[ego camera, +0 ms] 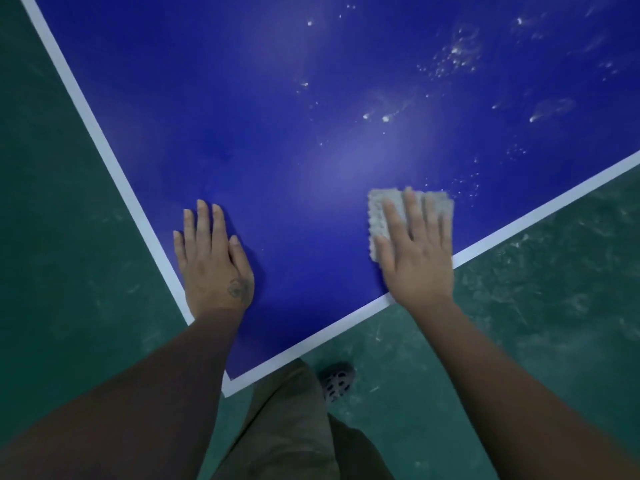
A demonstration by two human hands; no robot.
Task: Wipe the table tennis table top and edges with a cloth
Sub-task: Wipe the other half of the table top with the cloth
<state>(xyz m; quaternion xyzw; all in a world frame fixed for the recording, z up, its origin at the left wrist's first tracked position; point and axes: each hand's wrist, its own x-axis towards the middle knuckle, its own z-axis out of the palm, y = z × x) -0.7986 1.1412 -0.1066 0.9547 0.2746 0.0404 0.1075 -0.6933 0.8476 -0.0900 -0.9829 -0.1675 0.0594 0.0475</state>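
The blue table tennis table (294, 140) fills the upper view, its corner pointing toward me, with white edge lines (114, 168) along both sides. A folded grey cloth (379, 216) lies flat near the right edge line. My right hand (414, 251) presses on it with straight, spread fingers, covering most of it. Near the left edge line my left hand (213, 261) rests flat on the bare blue top, holding nothing. White dust specks and smears (453, 53) dot the top beyond the cloth, at the upper right.
Green floor (536, 306) surrounds the table on both sides, scuffed with pale marks on the right. My trouser leg (294, 427) and a perforated shoe (336, 382) stand just below the table corner.
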